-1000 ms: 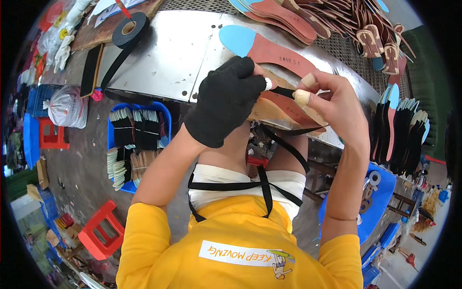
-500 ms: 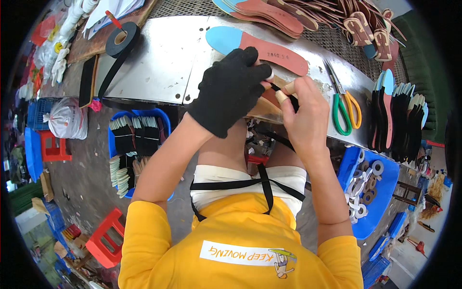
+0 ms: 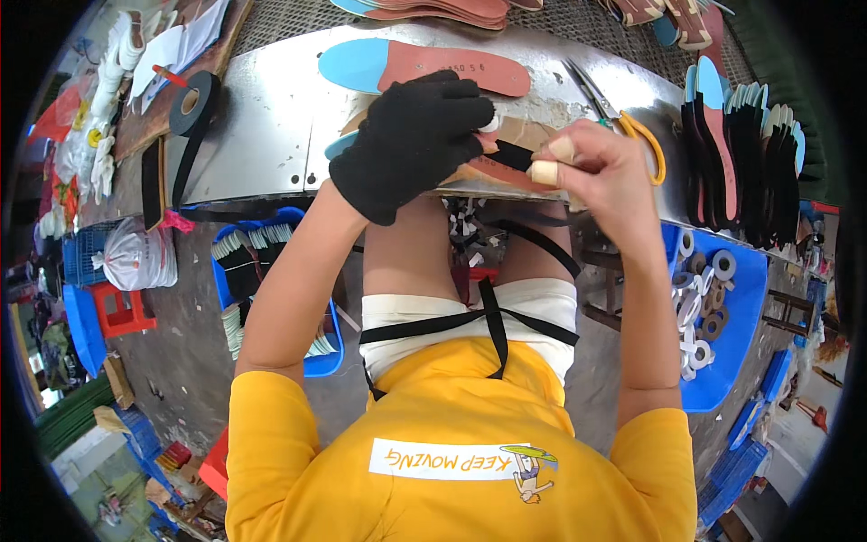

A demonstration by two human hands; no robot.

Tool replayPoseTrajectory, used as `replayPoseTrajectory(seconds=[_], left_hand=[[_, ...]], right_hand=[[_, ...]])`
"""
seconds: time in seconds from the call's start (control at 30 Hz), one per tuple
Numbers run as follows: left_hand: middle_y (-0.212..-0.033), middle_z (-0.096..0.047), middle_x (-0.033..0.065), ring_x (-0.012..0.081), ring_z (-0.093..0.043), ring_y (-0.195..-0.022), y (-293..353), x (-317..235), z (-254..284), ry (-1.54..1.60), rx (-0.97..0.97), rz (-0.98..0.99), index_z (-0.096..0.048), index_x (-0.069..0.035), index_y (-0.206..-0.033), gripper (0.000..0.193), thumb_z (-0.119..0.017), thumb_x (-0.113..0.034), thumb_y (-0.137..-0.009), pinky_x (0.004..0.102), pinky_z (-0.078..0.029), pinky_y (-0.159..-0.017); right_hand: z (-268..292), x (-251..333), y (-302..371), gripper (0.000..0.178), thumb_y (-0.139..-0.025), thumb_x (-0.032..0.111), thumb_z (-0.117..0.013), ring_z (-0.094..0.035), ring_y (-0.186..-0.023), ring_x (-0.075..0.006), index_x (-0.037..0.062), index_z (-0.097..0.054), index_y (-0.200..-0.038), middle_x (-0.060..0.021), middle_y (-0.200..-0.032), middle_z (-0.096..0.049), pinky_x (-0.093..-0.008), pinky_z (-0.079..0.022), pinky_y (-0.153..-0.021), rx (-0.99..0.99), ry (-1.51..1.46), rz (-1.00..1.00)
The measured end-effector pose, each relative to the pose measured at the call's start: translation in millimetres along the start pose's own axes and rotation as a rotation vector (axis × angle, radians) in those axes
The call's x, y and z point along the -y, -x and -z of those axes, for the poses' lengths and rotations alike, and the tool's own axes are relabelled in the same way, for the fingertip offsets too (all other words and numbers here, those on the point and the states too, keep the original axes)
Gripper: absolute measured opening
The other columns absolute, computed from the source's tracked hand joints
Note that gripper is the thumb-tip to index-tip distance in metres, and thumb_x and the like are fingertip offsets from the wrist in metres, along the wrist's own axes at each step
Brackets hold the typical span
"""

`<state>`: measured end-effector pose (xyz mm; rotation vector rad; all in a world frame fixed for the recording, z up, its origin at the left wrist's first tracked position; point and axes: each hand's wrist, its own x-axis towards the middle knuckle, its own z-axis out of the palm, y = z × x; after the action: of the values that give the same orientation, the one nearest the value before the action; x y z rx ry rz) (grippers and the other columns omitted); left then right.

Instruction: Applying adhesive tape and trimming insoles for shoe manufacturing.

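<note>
A black glove covers my left hand (image 3: 411, 144), with the fingertips bare or wrapped in white at the ends. It lies over a blue-and-reddish-brown insole (image 3: 508, 175) at the table's near edge, pinching one end of a short black strip (image 3: 513, 155). Pale finger covers sit on the thumb and a finger of my right hand (image 3: 610, 172). Those fingers close on the strip's other end, so it spans the gap between both hands. Another insole (image 3: 456, 70) lies flat just beyond. Scissors (image 3: 591, 88) rest behind my right hand, which hides part of their handles.
A roll of black tape (image 3: 191, 101) stands at the left, its tail hanging down. Bundled insoles with black strips (image 3: 718, 149) stand on the right. Blue bins hold bundled pieces (image 3: 336, 348) at lower left and tape rolls (image 3: 754, 298) at lower right. More insoles (image 3: 433, 9) are stacked at the back.
My right hand has moved to the right, away from my left, and more of the black strip shows between them. The whole view has shifted slightly, with the table things now farther left.
</note>
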<state>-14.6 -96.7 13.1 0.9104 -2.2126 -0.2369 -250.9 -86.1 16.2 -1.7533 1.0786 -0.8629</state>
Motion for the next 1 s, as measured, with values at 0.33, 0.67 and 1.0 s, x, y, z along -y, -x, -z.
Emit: replayPoseTrajectory(seconds=[0.33,0.67,1.0], left_hand=[[-0.075,-0.055,0.0048,0.0249,-0.056,-0.07,-2.8,-12.5,-14.1,-0.167,-0.015,-0.115,-0.066,-0.01,-0.079,0.019,-0.078,-0.018,-0.066,0.0357,-0.046,-0.057],[-0.081,-0.057,0.0065,0.0263,-0.061,-0.078,11.2,-48.1,16.9,-0.297,0.468,0.031,-0.065,-0.012,-0.083,0.019,-0.07,-0.027,-0.073,0.0371,-0.049,-0.067],[-0.081,-0.064,0.0142,0.0272,-0.064,-0.078,64.2,-53.2,91.0,0.458,0.425,0.526,-0.065,-0.001,-0.108,0.036,-0.071,-0.023,-0.08,0.0358,-0.048,-0.071]], right_hand=[[-7.4,-18.7,19.8,0.013,-0.071,0.004,-0.075,-0.06,-0.066,-0.0175,0.0041,-0.072,-0.084,-0.0069,-0.081,-0.061,-0.0288,-0.047,-0.058,-0.251,0.37,0.297],[-4.7,39.1,18.2,0.023,-0.082,0.025,-0.07,-0.059,-0.059,-0.0281,0.0017,-0.069,-0.082,-0.0119,-0.071,-0.062,-0.0339,-0.046,-0.056,0.034,0.366,0.19],[39.2,47.6,36.6,0.016,-0.085,0.018,-0.068,-0.048,-0.047,-0.0025,0.0019,-0.069,-0.084,0.0025,-0.06,-0.057,-0.0183,-0.034,-0.042,0.146,-0.209,-0.334]])
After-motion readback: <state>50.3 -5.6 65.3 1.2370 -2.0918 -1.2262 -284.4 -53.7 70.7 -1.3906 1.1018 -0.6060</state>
